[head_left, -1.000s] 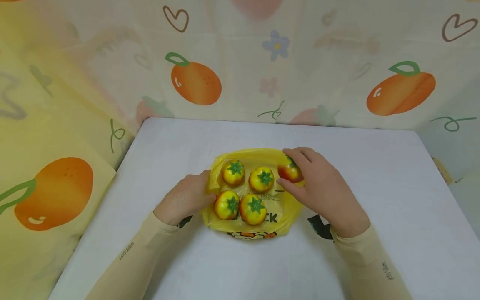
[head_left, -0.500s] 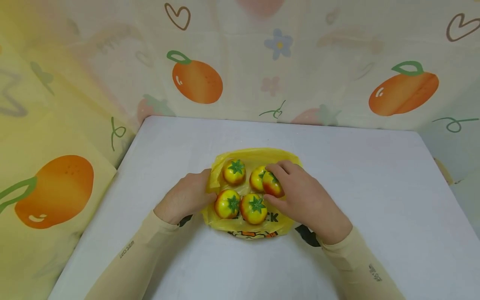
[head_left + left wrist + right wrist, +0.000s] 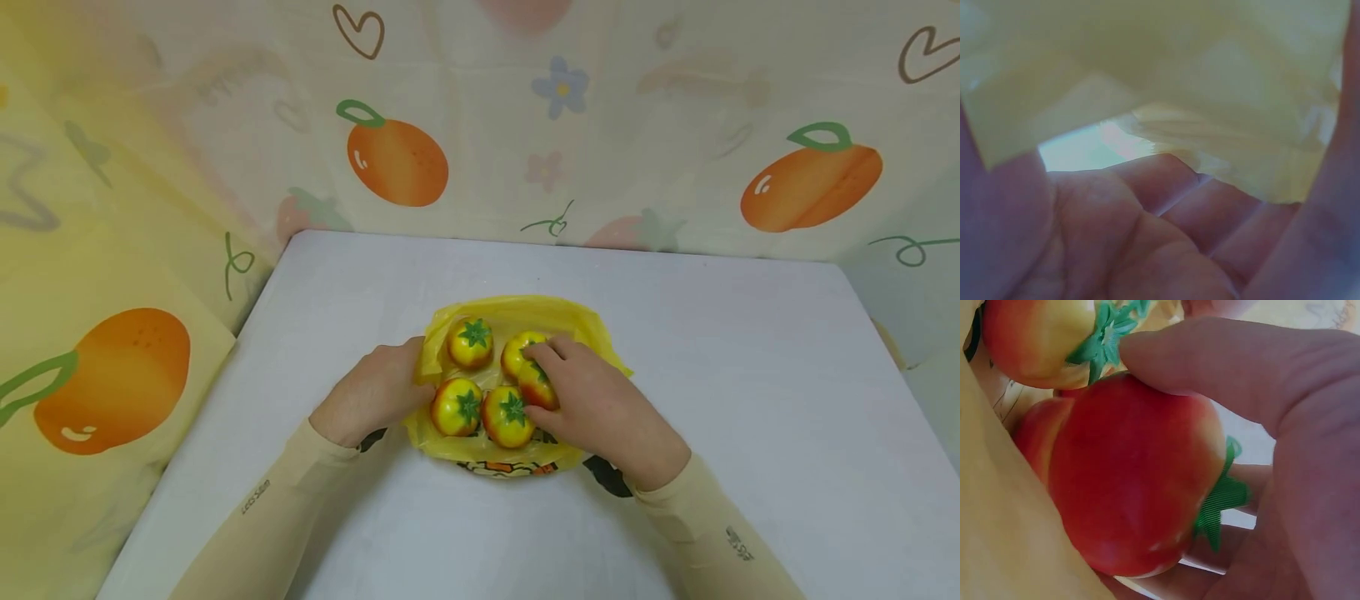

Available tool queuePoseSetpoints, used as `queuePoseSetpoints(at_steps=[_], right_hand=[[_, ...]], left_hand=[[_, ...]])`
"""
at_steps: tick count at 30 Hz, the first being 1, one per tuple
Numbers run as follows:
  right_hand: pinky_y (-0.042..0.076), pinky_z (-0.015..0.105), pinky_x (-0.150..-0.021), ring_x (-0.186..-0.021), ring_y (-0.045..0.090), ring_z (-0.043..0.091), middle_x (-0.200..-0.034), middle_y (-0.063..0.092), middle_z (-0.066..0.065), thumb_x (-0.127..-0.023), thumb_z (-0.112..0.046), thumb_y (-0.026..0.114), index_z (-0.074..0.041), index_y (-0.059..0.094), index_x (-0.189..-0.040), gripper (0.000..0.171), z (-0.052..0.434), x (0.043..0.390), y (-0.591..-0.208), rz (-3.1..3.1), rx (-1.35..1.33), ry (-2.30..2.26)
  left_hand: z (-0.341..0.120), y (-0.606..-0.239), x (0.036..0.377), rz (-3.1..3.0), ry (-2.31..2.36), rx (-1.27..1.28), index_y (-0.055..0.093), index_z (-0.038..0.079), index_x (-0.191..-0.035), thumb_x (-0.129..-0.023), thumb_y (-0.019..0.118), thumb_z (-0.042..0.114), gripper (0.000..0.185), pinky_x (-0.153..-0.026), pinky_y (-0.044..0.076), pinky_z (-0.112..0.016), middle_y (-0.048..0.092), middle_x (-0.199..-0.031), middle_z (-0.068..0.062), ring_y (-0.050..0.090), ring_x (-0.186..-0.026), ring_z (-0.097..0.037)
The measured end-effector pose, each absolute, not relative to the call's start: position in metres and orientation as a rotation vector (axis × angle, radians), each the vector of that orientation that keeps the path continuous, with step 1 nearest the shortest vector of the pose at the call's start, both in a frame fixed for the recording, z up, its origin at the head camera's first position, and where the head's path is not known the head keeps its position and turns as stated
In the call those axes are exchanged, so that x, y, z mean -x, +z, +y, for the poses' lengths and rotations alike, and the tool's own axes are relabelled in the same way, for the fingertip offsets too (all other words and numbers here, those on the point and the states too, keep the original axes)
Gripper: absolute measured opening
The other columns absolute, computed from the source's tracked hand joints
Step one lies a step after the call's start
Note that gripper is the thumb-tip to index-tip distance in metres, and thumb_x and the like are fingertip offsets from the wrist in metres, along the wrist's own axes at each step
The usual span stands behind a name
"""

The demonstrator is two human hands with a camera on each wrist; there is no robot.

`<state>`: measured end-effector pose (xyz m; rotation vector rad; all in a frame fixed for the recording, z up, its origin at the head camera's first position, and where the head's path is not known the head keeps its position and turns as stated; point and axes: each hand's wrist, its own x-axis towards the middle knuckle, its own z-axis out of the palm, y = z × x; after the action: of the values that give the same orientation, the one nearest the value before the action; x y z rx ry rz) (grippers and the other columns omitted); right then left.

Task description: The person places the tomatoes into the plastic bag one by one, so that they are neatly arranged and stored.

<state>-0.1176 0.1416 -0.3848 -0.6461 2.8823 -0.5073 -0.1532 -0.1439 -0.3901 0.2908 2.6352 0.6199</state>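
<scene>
A yellow plastic bag [image 3: 517, 307] lies with its mouth open upward in the middle of the table. My left hand [image 3: 373, 392] holds the bag's left side; in the left wrist view, yellow plastic [image 3: 1166, 56] hangs over the palm and hides part of the fingers. Several glossy yellow-red toy tomatoes [image 3: 470, 343] with green star-shaped tops sit in the bag. My right hand [image 3: 600, 408] reaches over the right rim and grips one tomato [image 3: 1135, 475] between thumb and fingers, close beside the others. A neighbouring tomato [image 3: 1041, 337] touches the thumb tip in the right wrist view.
The white table [image 3: 735, 358] extends around the bag on all sides. Behind it and on the left hang curtains [image 3: 637, 167] printed with oranges, hearts and flowers. Dark printed flaps of the bag [image 3: 609, 477] stick out under the right wrist.
My right hand has carried its tomato from the bag's right rim leftward and slightly toward me, in among the others. The bag's right rim has come into view. My left hand stays put.
</scene>
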Motion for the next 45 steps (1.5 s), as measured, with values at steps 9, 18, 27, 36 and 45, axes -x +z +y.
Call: queuePoseSetpoints(at_steps=[9, 18, 27, 36, 45], right_hand=[[0.059, 0.044, -0.101, -0.109, 0.061, 0.025, -0.135, 0.062, 0.012, -0.092, -0.034, 0.084, -0.009, 0.057, -0.147, 0.066, 0.141, 0.120, -0.388, 2.816, 0.536, -0.470], [0.058, 0.043, -0.097, -0.104, 0.060, 0.026, -0.129, 0.062, 0.014, -0.091, -0.030, 0.086, -0.007, 0.057, -0.146, 0.067, 0.141, 0.121, -0.394, 2.786, 0.521, -0.451], [0.058, 0.041, -0.095, -0.102, 0.060, 0.025, -0.127, 0.063, 0.014, -0.091, -0.031, 0.088, -0.007, 0.054, -0.147, 0.070, 0.141, 0.126, -0.399, 2.777, 0.511, -0.424], [0.059, 0.046, -0.101, -0.108, 0.063, 0.028, -0.132, 0.064, 0.016, -0.089, -0.031, 0.090, -0.005, 0.050, -0.151, 0.078, 0.137, 0.128, -0.403, 2.750, 0.488, -0.363], [0.058, 0.048, -0.103, -0.113, 0.065, 0.033, -0.135, 0.064, 0.020, -0.088, -0.029, 0.090, -0.002, 0.049, -0.153, 0.082, 0.139, 0.124, -0.415, 2.773, 0.496, -0.312]], left_hand=[[-0.142, -0.390, 0.154, 2.638, 0.611, -0.297, 0.057, 0.004, -0.133, -0.094, 0.066, 0.018, 0.042, -0.064, 0.045, -0.033, 0.068, -0.094, -0.008, 0.058, -0.072, -0.022], [-0.145, -0.390, 0.150, 2.609, 0.656, -0.267, 0.058, 0.005, -0.133, -0.093, 0.065, 0.016, 0.042, -0.064, 0.046, -0.033, 0.069, -0.096, -0.008, 0.058, -0.072, -0.021], [-0.144, -0.390, 0.150, 2.627, 0.633, -0.278, 0.057, 0.004, -0.133, -0.094, 0.066, 0.017, 0.041, -0.065, 0.046, -0.033, 0.069, -0.094, -0.009, 0.058, -0.073, -0.022], [-0.144, -0.389, 0.150, 2.622, 0.630, -0.263, 0.057, 0.004, -0.131, -0.093, 0.065, 0.017, 0.041, -0.064, 0.046, -0.033, 0.068, -0.095, -0.009, 0.059, -0.072, -0.022], [-0.139, -0.397, 0.153, 2.591, 0.653, -0.268, 0.058, 0.004, -0.134, -0.094, 0.067, 0.018, 0.044, -0.065, 0.046, -0.033, 0.068, -0.094, -0.009, 0.059, -0.073, -0.022]])
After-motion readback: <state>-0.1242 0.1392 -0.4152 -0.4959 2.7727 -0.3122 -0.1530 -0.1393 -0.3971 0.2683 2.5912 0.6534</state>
